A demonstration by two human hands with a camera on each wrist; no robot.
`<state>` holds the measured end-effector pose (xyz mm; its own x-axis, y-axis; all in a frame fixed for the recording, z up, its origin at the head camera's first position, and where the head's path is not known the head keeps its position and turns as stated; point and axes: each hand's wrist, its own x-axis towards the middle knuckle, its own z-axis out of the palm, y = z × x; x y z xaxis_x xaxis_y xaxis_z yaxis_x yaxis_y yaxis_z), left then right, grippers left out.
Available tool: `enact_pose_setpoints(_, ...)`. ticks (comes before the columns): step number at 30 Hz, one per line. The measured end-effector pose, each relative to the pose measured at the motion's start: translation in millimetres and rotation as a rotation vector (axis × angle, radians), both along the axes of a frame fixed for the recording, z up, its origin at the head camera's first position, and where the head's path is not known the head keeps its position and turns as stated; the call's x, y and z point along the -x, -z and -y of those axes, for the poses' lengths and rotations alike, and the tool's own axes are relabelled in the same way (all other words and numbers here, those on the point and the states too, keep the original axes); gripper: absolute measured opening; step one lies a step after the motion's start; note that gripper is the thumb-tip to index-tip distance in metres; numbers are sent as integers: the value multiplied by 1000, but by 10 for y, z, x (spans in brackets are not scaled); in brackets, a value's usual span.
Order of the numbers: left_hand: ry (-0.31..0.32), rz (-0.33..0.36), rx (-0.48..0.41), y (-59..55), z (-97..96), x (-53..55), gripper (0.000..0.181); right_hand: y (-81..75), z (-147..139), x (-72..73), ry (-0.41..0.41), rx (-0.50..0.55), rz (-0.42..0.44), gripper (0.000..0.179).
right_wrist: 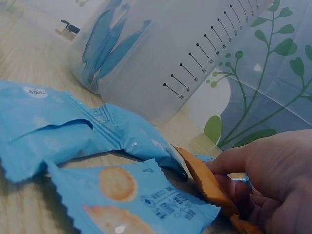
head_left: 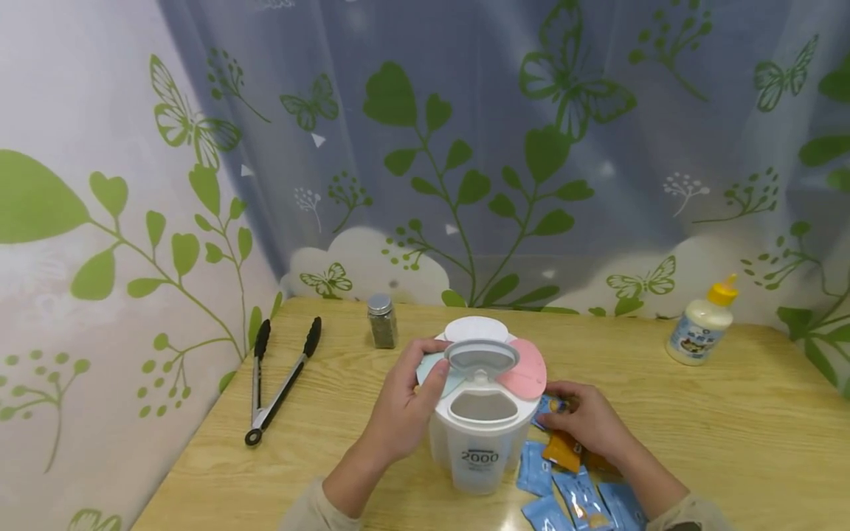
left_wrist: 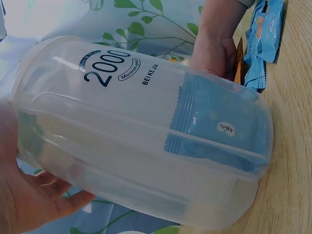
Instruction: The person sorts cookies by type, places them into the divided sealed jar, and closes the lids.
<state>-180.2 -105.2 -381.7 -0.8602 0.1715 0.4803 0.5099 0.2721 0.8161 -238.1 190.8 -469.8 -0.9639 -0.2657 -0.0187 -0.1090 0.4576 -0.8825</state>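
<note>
A clear storage container (head_left: 481,457) marked 2000 stands upright on the table, its lid split into white, pale blue and pink (head_left: 524,369) sections. The front flap (head_left: 481,357) is raised over an open hole (head_left: 483,406). My left hand (head_left: 403,402) grips the container's upper left side, thumb near the raised flap. Blue packets (right_wrist: 112,44) lie inside at the bottom. To the right of the container, my right hand (head_left: 587,419) pinches a blue snack packet (head_left: 547,408), mostly hidden by the fingers in the right wrist view. An orange packet (head_left: 563,451) lies just beneath that hand.
Several more blue packets (head_left: 583,501) lie near the front edge. Black-handled tongs (head_left: 282,391) rest spread at the left. A spice jar (head_left: 382,322) stands behind the container, and a yellow-capped bottle (head_left: 699,324) at the back right. Patterned curtains (head_left: 465,184) border the table (head_left: 750,435).
</note>
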Motion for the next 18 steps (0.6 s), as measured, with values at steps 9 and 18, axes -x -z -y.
enact_pose_setpoints(9,-4,1,6,-9,-2,-4,23,-56,-103,50,91,72,83,53)
enact_pose_setpoints(18,-10,8,7,-10,-3,-13,23,-335,-227,7,107,154,103,63)
